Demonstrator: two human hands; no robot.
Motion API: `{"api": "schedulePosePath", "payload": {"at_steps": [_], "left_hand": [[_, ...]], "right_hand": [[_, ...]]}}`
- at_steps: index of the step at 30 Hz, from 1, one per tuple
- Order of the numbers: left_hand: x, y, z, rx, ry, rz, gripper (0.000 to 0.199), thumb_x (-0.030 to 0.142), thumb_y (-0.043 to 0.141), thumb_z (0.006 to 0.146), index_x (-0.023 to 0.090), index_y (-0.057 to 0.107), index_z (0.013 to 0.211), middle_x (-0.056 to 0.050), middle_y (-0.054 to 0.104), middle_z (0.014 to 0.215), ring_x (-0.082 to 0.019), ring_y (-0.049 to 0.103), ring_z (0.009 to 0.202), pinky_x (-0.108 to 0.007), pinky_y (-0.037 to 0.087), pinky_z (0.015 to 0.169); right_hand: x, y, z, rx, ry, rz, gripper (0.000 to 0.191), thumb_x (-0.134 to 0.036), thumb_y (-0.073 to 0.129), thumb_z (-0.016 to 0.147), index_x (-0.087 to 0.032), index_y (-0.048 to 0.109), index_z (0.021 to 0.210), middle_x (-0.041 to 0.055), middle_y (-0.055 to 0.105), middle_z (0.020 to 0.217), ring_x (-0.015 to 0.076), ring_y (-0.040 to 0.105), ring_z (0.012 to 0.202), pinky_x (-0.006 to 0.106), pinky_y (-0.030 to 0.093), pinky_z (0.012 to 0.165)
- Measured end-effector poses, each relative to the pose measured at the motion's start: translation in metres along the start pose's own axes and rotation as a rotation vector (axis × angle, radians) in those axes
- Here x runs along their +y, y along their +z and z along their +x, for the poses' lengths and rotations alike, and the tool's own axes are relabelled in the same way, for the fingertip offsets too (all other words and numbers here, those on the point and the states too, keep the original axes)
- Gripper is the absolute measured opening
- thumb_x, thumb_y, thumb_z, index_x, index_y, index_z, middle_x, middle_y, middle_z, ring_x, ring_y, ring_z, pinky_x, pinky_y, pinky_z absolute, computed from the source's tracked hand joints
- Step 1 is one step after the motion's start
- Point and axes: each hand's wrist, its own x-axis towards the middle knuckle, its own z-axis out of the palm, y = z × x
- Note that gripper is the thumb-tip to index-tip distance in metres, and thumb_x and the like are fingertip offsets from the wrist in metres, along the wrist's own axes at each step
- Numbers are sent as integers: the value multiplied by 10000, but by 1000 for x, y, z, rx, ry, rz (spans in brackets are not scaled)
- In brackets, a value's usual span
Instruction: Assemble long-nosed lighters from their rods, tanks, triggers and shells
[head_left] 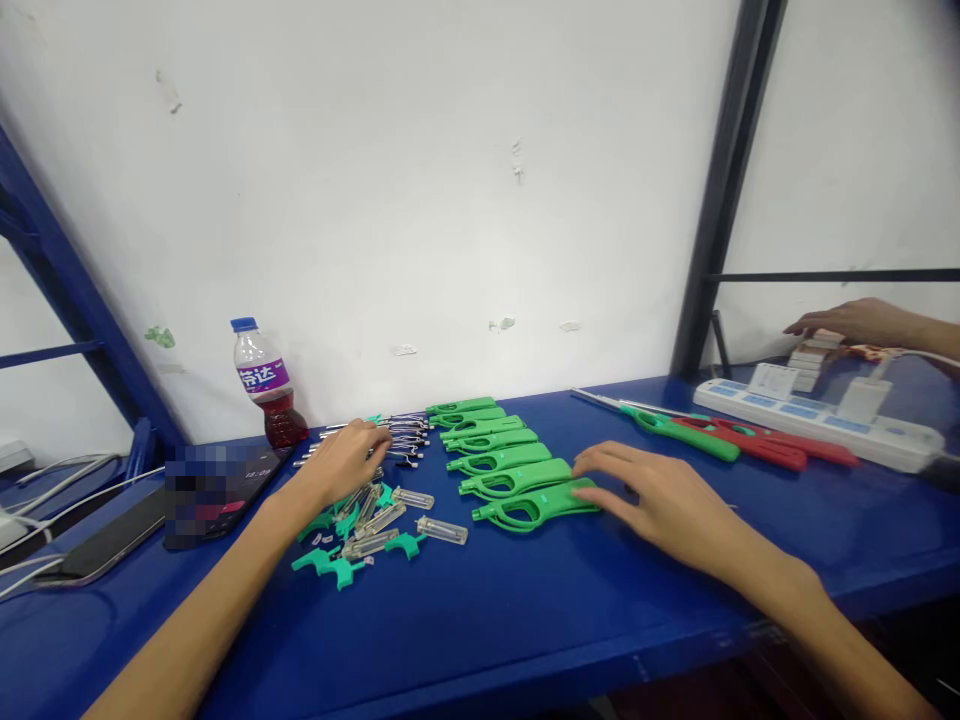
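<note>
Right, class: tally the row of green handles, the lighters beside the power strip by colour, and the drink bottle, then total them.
Green handles: 7
Green lighter: 1
Red lighters: 2
Drink bottle: 1
Total: 11

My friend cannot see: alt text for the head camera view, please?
A person's right hand is at a row of green, looped plastic casings on a blue tabletop; the left hand is at thin metallic parts near clear plastic tubes.

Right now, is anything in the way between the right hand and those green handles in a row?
No, nothing visible. The right hand has its fingertips right at the nearest green handles. The red handles lie off to the right, not between.
</note>
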Motion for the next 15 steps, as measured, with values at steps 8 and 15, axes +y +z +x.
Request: {"api": "schedulePosePath", "payload": {"at_steps": [8, 15], "left_hand": [[-2, 3, -1, 59, 18, -59, 359, 319, 412, 1032, 226, 754, 974, -112, 757, 987, -305, 700, 995, -390, 528, 830], [-1, 5, -3, 67, 14, -60, 344, 295, 401, 1046, 230, 737, 1009, -109, 758, 1025, -295, 693, 1024, -383, 521, 852]], "right_hand": [[115, -21, -5, 42, 465, -415, 454, -550, 492, 999, -211, 781, 1084, 136, 784, 1054, 354, 742, 915, 414, 517, 723], [141, -7, -7, -26, 514, -463, 410, -542, 526, 966, -218, 718, 1127, 142, 765, 1085, 360, 742, 912, 400, 494, 704]]}}
